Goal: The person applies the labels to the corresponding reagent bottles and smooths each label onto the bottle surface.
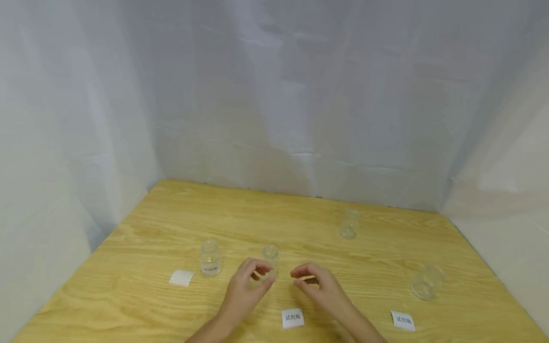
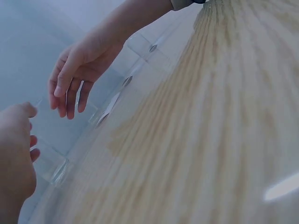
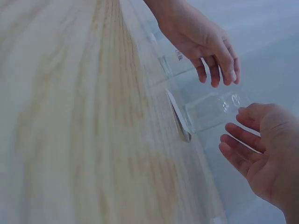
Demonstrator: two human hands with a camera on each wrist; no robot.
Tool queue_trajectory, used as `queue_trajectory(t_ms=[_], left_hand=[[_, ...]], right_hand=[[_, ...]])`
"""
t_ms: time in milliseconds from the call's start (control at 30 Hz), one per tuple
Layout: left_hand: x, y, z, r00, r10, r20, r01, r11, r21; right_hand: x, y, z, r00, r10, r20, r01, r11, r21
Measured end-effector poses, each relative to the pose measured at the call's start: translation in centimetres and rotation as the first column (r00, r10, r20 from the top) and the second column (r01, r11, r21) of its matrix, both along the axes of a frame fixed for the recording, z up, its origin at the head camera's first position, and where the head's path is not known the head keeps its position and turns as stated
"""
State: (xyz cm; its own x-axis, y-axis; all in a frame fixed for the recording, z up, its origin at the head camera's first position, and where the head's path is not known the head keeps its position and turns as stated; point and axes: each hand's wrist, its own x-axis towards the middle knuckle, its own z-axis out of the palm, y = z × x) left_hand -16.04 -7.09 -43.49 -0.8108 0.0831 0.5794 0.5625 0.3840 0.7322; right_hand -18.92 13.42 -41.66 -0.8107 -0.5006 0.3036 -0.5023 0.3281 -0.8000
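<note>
A clear glass bottle (image 1: 270,251) stands upright in mid-table, just beyond the hands. My left hand (image 1: 244,289) overlaps its lower part in the head view, while the right wrist view shows the bottle (image 3: 205,112) with a gap to that hand's loosely curved fingers. Facing it, my right hand (image 1: 324,288) hovers over the table with bent, parted fingers and nothing between them. A white paper label (image 1: 293,318) with black printed characters lies between the forearms, nearer the body. Left of the hands stands another glass bottle (image 1: 210,259) bearing a printed label.
A blank white paper slip (image 1: 181,277) lies at the left. On the right are a glass bottle (image 1: 428,282) and a printed label (image 1: 403,320); another bottle (image 1: 349,225) stands farther back. White sheeting (image 1: 300,95) encloses the wooden table (image 1: 240,205).
</note>
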Motion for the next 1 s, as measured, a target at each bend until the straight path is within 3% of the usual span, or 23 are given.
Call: queue_trajectory(t_ms=[100, 200, 333, 467, 633, 767, 1000], left_hand=[[0.6, 0.0, -0.4, 0.987, -0.164, 0.004, 0.162, 0.975, -0.152], [0.9, -0.2, -0.7, 0.968, -0.249, 0.041, 0.249, 0.915, -0.319], [1.1, -0.4, -0.8, 0.967, -0.235, 0.098, 0.253, 0.848, -0.465], [1.2, -0.3, -0.6, 0.966, -0.207, 0.152, 0.257, 0.810, -0.527], [1.6, 0.3, -0.5, 0.975, -0.189, 0.114, 0.221, 0.793, -0.568], [1.8, 0.7, -0.4, 0.977, -0.172, 0.123, 0.211, 0.799, -0.563], [2.0, 0.7, -0.3, 0.975, -0.159, 0.156, 0.219, 0.806, -0.550]], right_hand=[[0.7, 1.2, -0.6, 0.996, 0.059, -0.071, -0.058, 0.998, 0.020], [1.3, 2.0, -1.3, 0.989, 0.108, -0.104, -0.105, 0.994, 0.038], [1.7, 2.6, -2.0, 0.975, 0.151, -0.162, -0.132, 0.984, 0.119], [1.8, 2.9, -2.0, 0.965, 0.161, -0.208, -0.113, 0.968, 0.225], [2.1, 3.0, -2.3, 0.951, 0.184, -0.248, -0.098, 0.941, 0.324], [2.2, 2.8, -2.6, 0.940, 0.180, -0.291, -0.068, 0.931, 0.359], [2.3, 2.5, -2.7, 0.944, 0.164, -0.286, -0.052, 0.930, 0.364]])
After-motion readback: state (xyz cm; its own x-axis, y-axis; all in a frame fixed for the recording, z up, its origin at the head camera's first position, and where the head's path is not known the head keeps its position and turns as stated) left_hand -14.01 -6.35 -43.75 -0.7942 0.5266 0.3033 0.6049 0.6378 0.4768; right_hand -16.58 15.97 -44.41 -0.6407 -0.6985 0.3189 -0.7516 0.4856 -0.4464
